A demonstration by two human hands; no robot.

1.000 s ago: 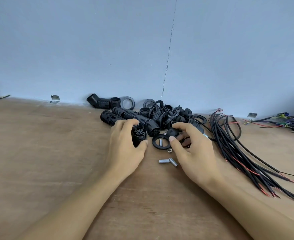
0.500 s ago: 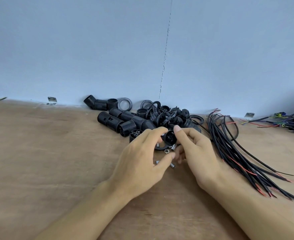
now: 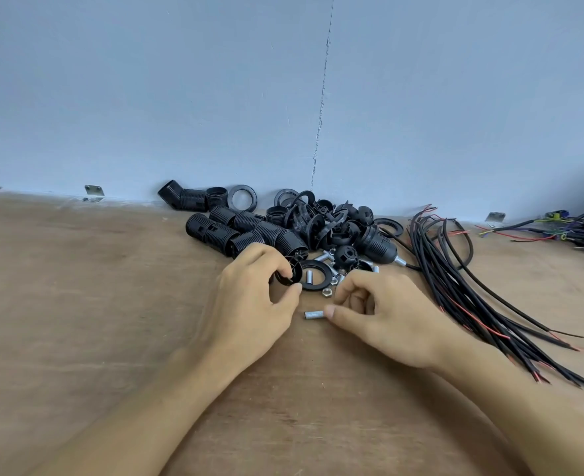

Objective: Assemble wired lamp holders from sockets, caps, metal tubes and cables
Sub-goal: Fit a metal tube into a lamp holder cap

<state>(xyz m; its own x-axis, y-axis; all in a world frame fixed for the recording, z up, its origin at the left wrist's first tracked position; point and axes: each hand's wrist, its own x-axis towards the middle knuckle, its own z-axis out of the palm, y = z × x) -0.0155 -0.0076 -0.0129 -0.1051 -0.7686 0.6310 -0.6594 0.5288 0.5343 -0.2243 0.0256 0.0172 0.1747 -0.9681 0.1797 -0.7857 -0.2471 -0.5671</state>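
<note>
Left hand (image 3: 253, 304): fingers and thumb are curled round one black cap (image 3: 289, 273), held just above the table at the near edge of the parts pile.
Right hand (image 3: 383, 314): fingers are curled under and the thumb tip touches the right end of one threaded metal tube (image 3: 313, 315). I cannot tell whether the hand grips it or holds anything beneath the palm.
Threaded metal tube: one lies flat on the wooden table (image 3: 112, 304), between the two hands.
Flat ring (image 3: 321, 285): one lies on the table just right of the cap, with a second short tube (image 3: 308, 278) inside its opening.
Hex nut (image 3: 327, 292): one lies loose, touching the ring's near edge.
Other tubes: at least two more lie among the parts behind the ring, partly hidden.
Socket bodies (image 3: 211, 231): at least five ribbed black ones lie on their sides left of the pile. Three more pieces sit in a row by the wall, beside one ring.
Parts pile (image 3: 332, 221): black caps and rings are tangled together, too many to count.
Cable bundle (image 3: 455, 276): one fan of black cables with red wire ends lies right of the right hand.
Second bundle (image 3: 579, 228): one, far right, with coloured wires.
Metal brackets (image 3: 94, 193): two sit at the foot of the blue wall (image 3: 180, 97).
</note>
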